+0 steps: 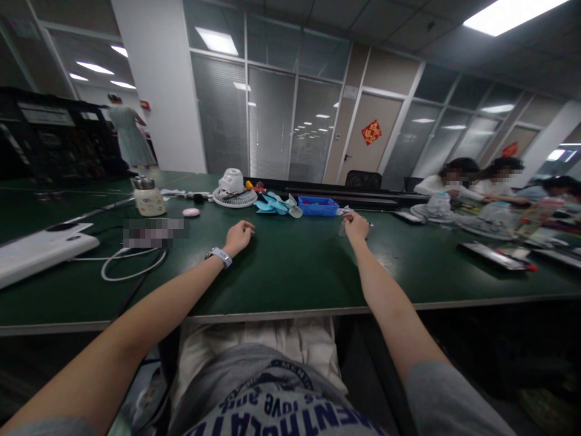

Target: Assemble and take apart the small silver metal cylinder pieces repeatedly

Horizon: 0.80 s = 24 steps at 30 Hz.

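Note:
My left hand [239, 237] is just above or on the green table, its fingers loosely bent and slightly apart, with nothing visible in them. A watch with a pale strap [221, 257] is on that wrist. Farther right, my right hand [357, 228] has its fingers closed around a small clear object [342, 229], whose kind I cannot make out. Just beyond that hand lies a blue plastic tray [318, 206]. Light-blue fan blades [272, 204] are heaped left of the tray, beside a white fan head with its round grille [235, 198].
On the left of the green table [281, 272] stand a cream flask [149, 198], a pink round item [191, 212], a white cable [109, 269] and a white device [45, 251]. Long black bars [363, 197] run along the back. Co-workers sit at the right among fan parts.

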Motion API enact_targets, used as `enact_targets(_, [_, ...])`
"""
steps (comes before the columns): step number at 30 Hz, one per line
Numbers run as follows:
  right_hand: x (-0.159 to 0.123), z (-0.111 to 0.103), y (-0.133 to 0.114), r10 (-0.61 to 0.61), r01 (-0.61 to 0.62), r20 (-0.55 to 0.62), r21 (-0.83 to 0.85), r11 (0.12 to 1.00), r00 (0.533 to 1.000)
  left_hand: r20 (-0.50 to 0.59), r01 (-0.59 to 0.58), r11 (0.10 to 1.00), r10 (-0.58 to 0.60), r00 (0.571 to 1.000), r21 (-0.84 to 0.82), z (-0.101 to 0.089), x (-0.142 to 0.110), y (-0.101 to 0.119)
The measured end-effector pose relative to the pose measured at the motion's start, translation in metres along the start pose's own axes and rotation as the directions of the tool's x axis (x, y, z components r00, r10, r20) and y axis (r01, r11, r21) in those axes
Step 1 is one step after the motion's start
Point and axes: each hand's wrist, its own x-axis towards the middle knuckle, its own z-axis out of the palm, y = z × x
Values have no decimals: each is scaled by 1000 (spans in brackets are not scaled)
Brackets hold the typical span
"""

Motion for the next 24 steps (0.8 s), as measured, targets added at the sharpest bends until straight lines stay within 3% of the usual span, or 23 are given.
enact_targets(7, [-2,-2,-3,35,-35,15,-23,999,999,2,-74,997,74,997,-26,1,4,-4])
enact_targets(14, [-2,-2,-1,73,-73,15,-25,997,997,7,-120,991,120,993,51,3,5,-6])
enact_targets(24, [-6,7,1,40,-39,27,-24,999,999,31,-118,989,116,993,88,3,3,-4])
